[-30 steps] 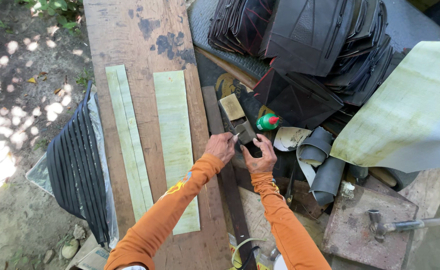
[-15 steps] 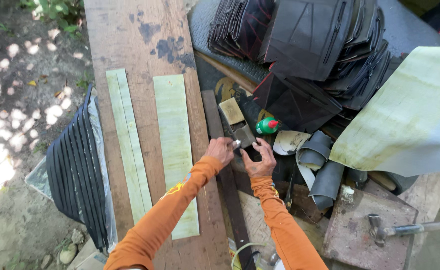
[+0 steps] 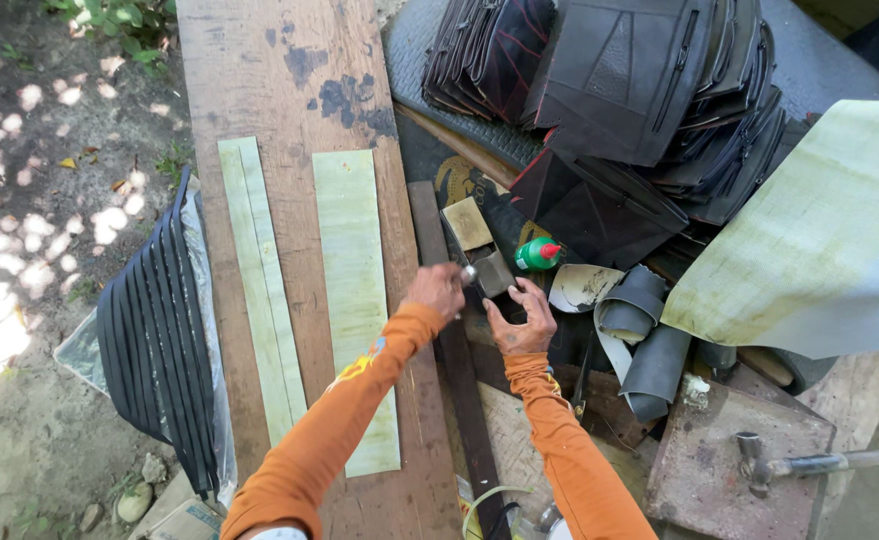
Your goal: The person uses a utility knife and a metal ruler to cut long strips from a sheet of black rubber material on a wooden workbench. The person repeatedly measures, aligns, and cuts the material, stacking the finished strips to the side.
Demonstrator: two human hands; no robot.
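Observation:
Both arms wear orange sleeves. My left hand (image 3: 437, 290) is closed around a small metal tool whose tip shows at its right side, by a dark block (image 3: 494, 272). My right hand (image 3: 522, 320) rests just below that block, its fingers touching the block's lower edge. A tan wooden block (image 3: 468, 223) lies just beyond it. A long dark strip (image 3: 457, 370) runs under my hands along the right edge of a wide wooden plank (image 3: 290, 90). A green bottle with a red cap (image 3: 538, 254) lies right of the blocks.
Two pale green strips (image 3: 355, 290) (image 3: 260, 280) lie on the plank. A stack of black rubber strips (image 3: 160, 330) sits left. Black rubber pieces (image 3: 610, 80) pile at the back right, a pale green sheet (image 3: 810, 240) at right, rolled rubber (image 3: 650, 330) and a hammer (image 3: 810, 463) lower right.
My hands have stayed at the dark block with only small shifts. The view has moved slightly.

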